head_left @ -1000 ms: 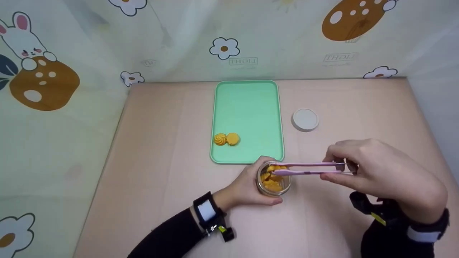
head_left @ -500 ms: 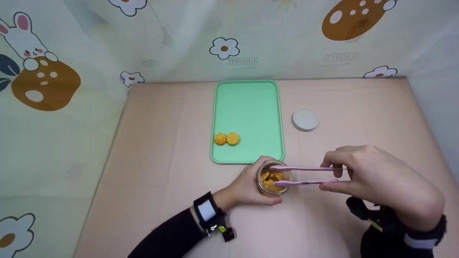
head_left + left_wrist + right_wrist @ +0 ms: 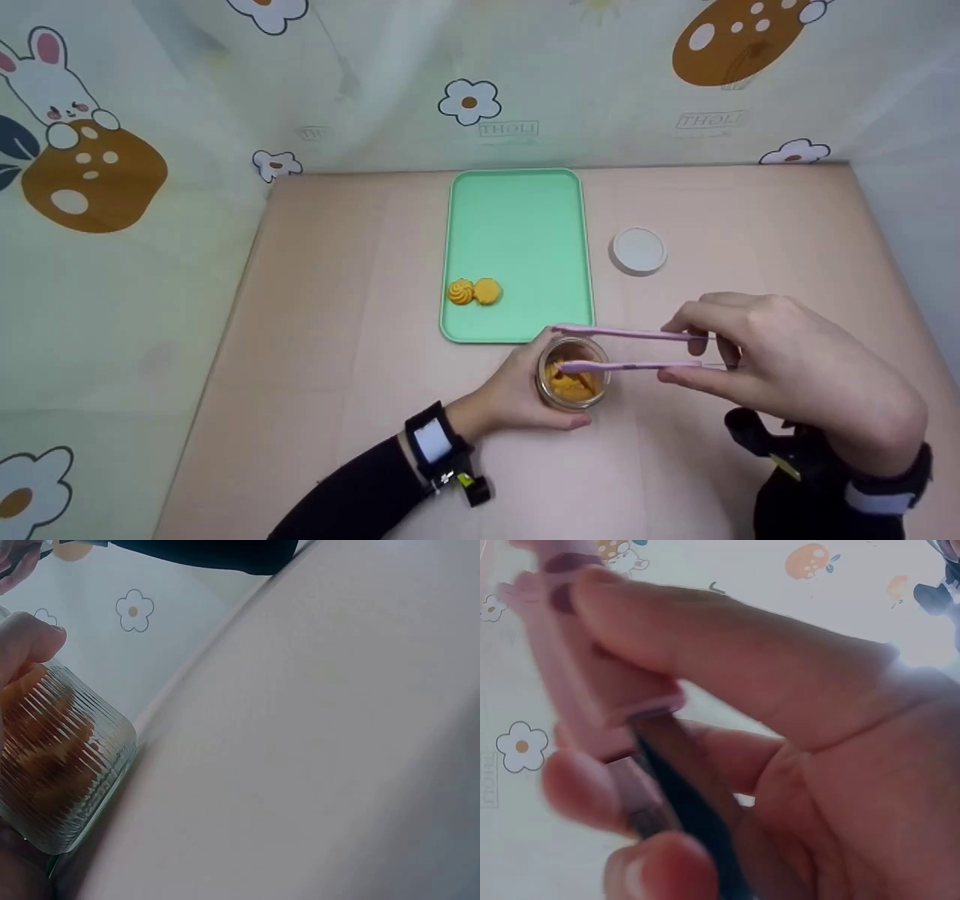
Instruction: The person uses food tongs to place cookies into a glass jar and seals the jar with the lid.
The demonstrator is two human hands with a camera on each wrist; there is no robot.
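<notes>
My left hand grips a glass jar of yellow cookies, its open mouth facing up. Ribbed jar walls show in the left wrist view, cookies behind them. Pink tongs are held between the thumb and fingers of my right hand. Their arms are spread: the near tip lies over the jar mouth, the far tip beyond the back rim, by the left fingers. No cookie is visible between the tips. In the right wrist view, the tongs are blurred and their tips cut off.
A green tray lies behind the jar. Two cookies, one swirled and one flat-faced, sit side by side near its left front corner. A round white lid lies right of the tray. Patterned cloth hangs behind the table.
Earlier, both tong arms were close together over the cookies. They have spread apart, and the far arm has shifted away past the jar's back rim. The left hand and jar stay still.
</notes>
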